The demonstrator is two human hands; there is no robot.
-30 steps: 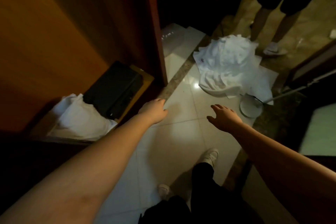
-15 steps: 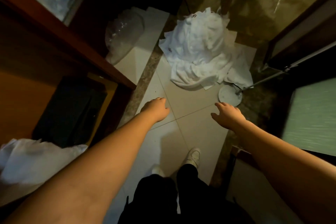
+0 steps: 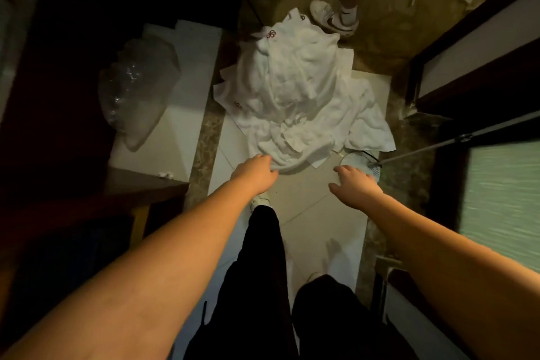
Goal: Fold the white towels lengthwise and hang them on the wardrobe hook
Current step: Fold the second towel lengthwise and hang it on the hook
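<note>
Pale tiled floor (image 3: 309, 213) under heaped white towels (image 3: 295, 96).

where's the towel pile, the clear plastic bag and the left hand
towel pile (image 3: 295, 96), head view, middle of the heaped white cloth
clear plastic bag (image 3: 137, 96), head view, its crinkled middle
left hand (image 3: 254, 171), head view, back of the hand
</note>
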